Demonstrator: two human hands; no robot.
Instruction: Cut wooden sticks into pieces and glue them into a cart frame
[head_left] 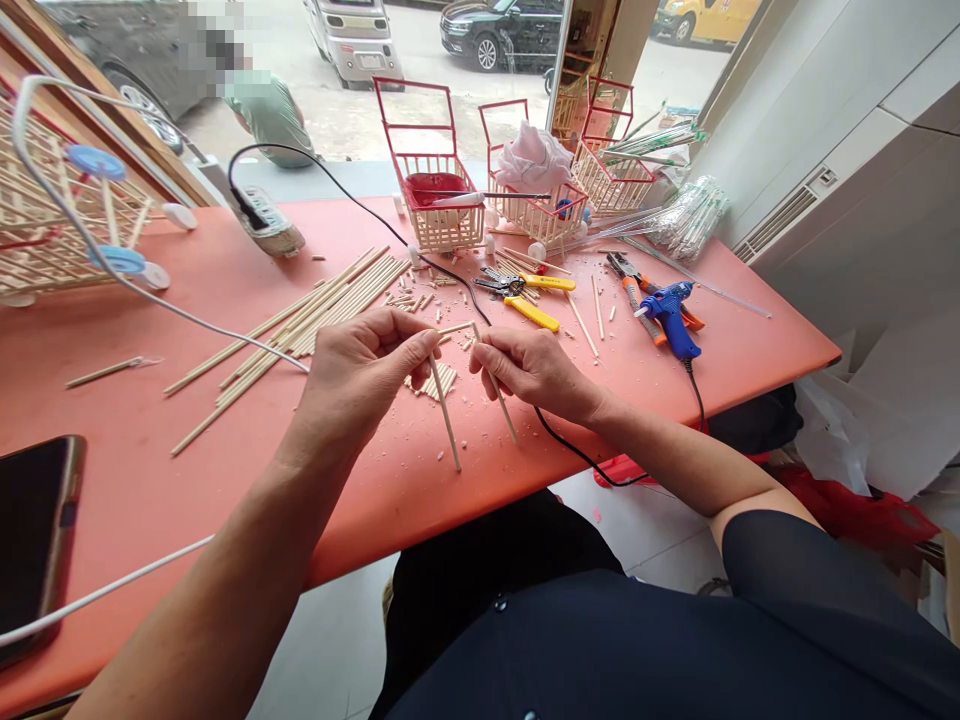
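Observation:
Between my hands is a U-shaped frame of thin wooden sticks (448,425), a short crosspiece on top and two legs pointing down toward me. My left hand (375,365) pinches its left corner between thumb and fingers. At the right corner, my right hand (532,370) grips the other leg near its top. Just behind and below the frame lies a row of short cut sticks (436,382) on the table. Beyond my hands rest yellow-handled wire strippers (529,297), with small stick offcuts around them.
Long wooden sticks (300,335) lie left on the red table (247,510). A blue glue gun (671,315) and orange-handled pliers (630,285) sit right. Miniature stick carts (446,225) stand behind, near bundled glue sticks (686,215). A phone (37,530) and cables are left.

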